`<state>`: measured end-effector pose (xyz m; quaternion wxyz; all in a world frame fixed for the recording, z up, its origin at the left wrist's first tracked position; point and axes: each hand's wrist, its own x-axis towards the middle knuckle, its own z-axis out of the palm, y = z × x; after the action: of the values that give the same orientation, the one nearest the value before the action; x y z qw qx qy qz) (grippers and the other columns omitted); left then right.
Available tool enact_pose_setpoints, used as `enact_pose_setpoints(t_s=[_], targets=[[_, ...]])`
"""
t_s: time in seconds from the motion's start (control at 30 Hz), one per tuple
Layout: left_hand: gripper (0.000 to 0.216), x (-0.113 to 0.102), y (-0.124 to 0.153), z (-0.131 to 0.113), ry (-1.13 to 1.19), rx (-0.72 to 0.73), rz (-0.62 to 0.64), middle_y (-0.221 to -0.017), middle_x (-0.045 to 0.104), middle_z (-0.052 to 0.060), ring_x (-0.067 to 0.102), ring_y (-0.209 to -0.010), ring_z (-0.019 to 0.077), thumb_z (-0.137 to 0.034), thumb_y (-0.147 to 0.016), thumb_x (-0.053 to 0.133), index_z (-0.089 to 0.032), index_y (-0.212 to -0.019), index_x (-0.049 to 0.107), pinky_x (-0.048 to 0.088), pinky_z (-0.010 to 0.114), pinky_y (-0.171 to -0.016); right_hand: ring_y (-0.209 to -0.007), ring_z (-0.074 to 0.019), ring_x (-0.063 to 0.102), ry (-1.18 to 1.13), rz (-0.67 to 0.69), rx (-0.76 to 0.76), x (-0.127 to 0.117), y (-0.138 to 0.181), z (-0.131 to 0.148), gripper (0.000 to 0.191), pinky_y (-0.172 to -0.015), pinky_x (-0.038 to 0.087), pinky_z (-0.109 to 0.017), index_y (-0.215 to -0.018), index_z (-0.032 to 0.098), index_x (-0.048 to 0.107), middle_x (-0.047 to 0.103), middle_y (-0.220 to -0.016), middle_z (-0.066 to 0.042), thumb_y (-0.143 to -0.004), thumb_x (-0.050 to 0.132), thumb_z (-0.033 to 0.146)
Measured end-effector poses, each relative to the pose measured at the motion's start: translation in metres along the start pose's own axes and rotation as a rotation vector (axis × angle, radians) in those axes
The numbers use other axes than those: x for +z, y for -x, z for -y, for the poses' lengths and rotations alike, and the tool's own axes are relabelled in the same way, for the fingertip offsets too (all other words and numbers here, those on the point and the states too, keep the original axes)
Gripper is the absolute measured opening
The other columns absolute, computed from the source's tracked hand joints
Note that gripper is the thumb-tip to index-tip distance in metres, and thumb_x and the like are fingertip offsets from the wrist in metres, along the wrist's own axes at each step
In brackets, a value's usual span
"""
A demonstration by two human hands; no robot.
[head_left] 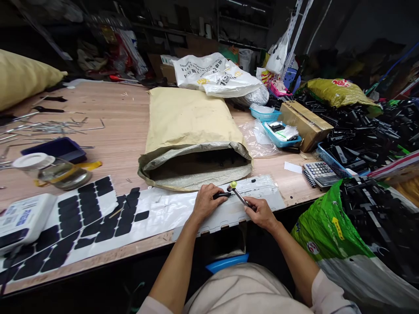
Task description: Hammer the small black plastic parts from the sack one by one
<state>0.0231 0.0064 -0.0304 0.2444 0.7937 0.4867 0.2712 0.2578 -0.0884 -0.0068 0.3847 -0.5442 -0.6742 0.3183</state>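
My left hand (pixel 206 201) is closed on a small dark part (pixel 224 194), pressing it down at the white work sheet (pixel 266 192) by the table edge. In my right hand (pixel 262 213) is a small hammer (pixel 241 198) with a metal shaft and a yellowish tip. Its head is just right of the dark part and slightly above it; whether they touch I cannot tell. A tiny black piece (pixel 253 180) lies on the sheet beyond the hammer. Behind my hands a large tan sack (pixel 193 117) lies with its mouth toward me, its inside dark.
Sheets of black pads (pixel 70 213), a white device (pixel 28 218), a lidded jar (pixel 63 172), a dark tray (pixel 62 149) and several metal rods (pixel 62 126) are left. To the right are a calculator (pixel 321 172), blue baskets (pixel 281 135), a carton (pixel 304 124) and a green sack (pixel 327 222) of black parts.
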Motion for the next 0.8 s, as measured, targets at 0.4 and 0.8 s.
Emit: enact_pose_setpoints(t_s=[0.4, 0.8], targets=[[0.025, -0.021, 0.045, -0.038, 0.282, 0.000, 0.025, -0.093, 0.069, 0.005, 0.062, -0.090, 0.0225, -0.047, -0.088, 0.062, -0.023, -0.096, 0.067, 0.049, 0.035, -0.082, -0.039, -0.0091, 0.051, -0.474, -0.121, 0.200, -0.002, -0.016, -0.032, 0.043, -0.039, 0.043, -0.021, -0.120, 0.014, 0.067, 0.059, -0.062, 0.004, -0.083, 0.064, 0.035], [0.029, 0.042, 0.141, -0.033, -0.055, -0.233, 0.560, -0.105, 0.075, 0.006, 0.070, -0.095, 0.0257, -0.040, -0.094, 0.052, -0.027, -0.114, 0.068, 0.049, 0.034, -0.081, -0.040, -0.0084, 0.050, -0.393, -0.106, 0.180, 0.001, -0.013, -0.027, 0.041, -0.038, 0.044, -0.020, -0.118, 0.013, 0.069, 0.057, -0.062, 0.004, -0.082, 0.065, 0.032]])
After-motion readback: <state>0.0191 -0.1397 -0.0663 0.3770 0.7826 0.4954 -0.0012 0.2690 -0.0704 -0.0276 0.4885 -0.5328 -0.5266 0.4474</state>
